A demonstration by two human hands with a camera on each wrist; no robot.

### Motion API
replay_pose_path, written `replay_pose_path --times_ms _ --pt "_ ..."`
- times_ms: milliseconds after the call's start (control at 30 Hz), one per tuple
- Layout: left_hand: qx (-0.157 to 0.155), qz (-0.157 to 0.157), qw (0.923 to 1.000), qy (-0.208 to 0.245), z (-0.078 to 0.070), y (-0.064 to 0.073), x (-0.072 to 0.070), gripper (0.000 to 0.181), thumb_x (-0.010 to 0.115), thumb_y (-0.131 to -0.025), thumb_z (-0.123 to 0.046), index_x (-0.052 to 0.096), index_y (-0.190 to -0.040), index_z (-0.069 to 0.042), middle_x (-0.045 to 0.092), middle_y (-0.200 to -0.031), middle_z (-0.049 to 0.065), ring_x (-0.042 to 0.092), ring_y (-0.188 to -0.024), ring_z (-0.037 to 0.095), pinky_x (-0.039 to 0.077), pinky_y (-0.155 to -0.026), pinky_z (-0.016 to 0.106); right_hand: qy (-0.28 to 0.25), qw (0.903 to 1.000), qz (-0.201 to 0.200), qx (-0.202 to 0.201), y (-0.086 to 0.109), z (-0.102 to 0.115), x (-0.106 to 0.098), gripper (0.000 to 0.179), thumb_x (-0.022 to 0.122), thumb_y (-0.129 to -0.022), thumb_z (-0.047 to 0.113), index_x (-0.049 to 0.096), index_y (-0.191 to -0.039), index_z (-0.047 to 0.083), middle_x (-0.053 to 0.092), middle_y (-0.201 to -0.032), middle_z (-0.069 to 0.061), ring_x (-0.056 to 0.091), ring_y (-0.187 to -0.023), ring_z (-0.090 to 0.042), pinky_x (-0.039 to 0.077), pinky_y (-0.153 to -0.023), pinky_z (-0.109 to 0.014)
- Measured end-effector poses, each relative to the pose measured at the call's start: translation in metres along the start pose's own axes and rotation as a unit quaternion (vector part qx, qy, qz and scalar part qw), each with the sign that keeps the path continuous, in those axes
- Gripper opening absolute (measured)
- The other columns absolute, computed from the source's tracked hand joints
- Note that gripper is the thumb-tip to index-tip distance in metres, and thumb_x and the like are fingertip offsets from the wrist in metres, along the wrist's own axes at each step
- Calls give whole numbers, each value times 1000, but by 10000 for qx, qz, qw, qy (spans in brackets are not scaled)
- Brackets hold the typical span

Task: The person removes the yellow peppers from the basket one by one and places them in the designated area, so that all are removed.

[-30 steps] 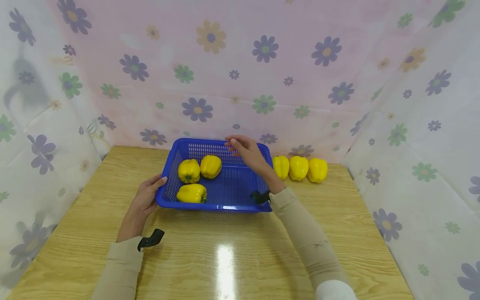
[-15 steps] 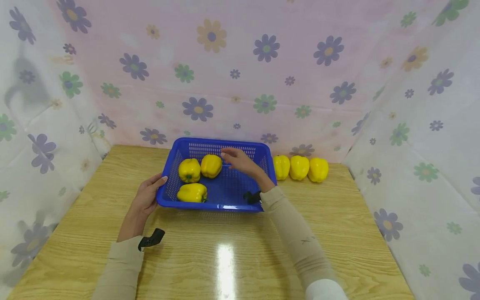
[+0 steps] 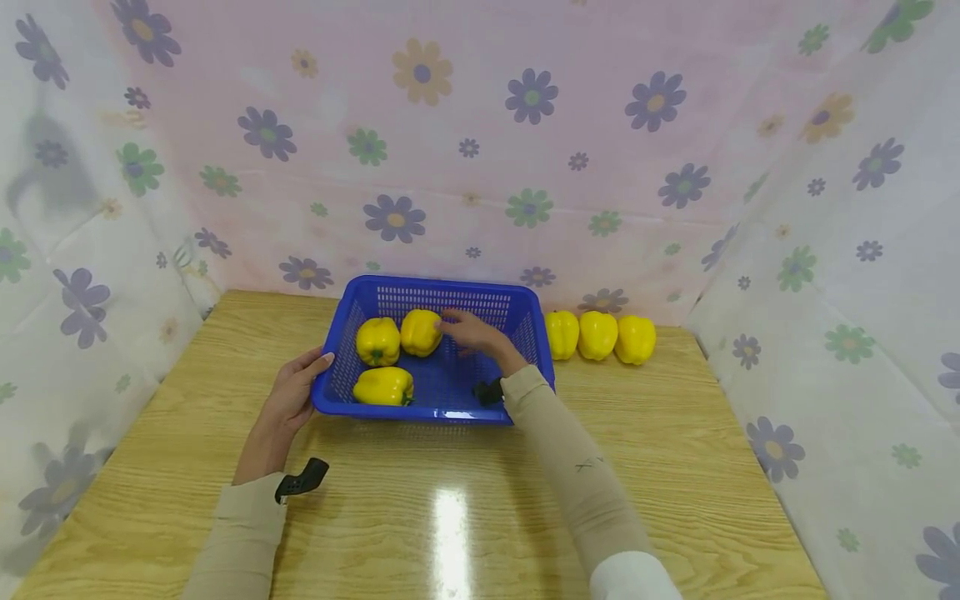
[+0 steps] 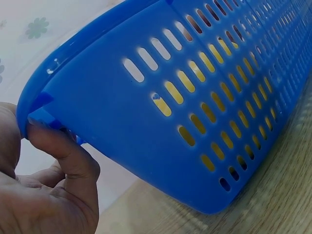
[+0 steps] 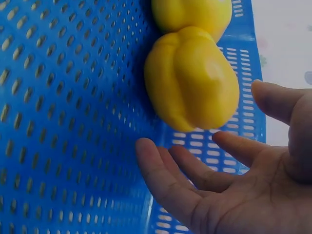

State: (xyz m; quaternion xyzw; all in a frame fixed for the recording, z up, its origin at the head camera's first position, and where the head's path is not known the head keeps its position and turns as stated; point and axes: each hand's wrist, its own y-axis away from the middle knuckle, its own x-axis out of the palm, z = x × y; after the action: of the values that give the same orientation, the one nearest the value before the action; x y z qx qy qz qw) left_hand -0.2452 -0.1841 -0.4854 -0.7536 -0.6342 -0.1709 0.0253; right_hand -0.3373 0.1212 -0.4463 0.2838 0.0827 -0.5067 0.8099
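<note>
On the left, my left hand (image 3: 291, 390) keeps its grip on the basket (image 3: 420, 413), thumb over the rim and fingers curled beneath; neither has visibly shifted over the last second. Toward that end of the basket lie three yellow peppers: the left pepper (image 3: 377, 343), stem toward me; the front pepper (image 3: 381, 387), on its side, stem to the right; and the right pepper (image 3: 420, 333), just beside the left one. My right hand (image 3: 474, 332) has come down and leftward to the right pepper, which I judge is now within reach. That grip is wide and holds nothing; the wrist view shows the fingers just short of the pepper. The left pepper leaves little room on the far side, and my right sleeve (image 3: 570, 467) crosses the near rim. Beyond the basket's right wall, a row of three more (image 3: 597, 336) sits on the tabletop (image 3: 690, 467), the first partly hidden by the rim.
</note>
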Motion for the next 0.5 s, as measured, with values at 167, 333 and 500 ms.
replay_pose_path --times_ms 167,333,500 --pt "6 -4 10000 -41 0 1 -2 74 52 -108 -28 12 -160 5 58 -122 -7 66 -107 2 57 -92 24 64 9998 90 194 -4 4 9 69 48 -108 34 16 -163 9 25 -165 -20 44 -140 -44 53 -102 -52" --pt "36 50 10000 0 1 1 -2 72 52 -108 -27 13 -160 5 62 -118 -9 67 -106 4 58 -90 26 23 9995 95 302 -7 6 15 75 50 -107 35 8 -164 9 23 -165 -20 47 -136 -45 56 -98 -50" --pt "34 52 10000 21 1 0 0 71 51 -108 -27 14 -160 5 63 -117 -10 67 -106 5 58 -89 26 99 9995 17 292 -7 8 20 76 50 -107 34 9 -163 6 29 -160 -24 48 -134 -47 57 -96 -50"
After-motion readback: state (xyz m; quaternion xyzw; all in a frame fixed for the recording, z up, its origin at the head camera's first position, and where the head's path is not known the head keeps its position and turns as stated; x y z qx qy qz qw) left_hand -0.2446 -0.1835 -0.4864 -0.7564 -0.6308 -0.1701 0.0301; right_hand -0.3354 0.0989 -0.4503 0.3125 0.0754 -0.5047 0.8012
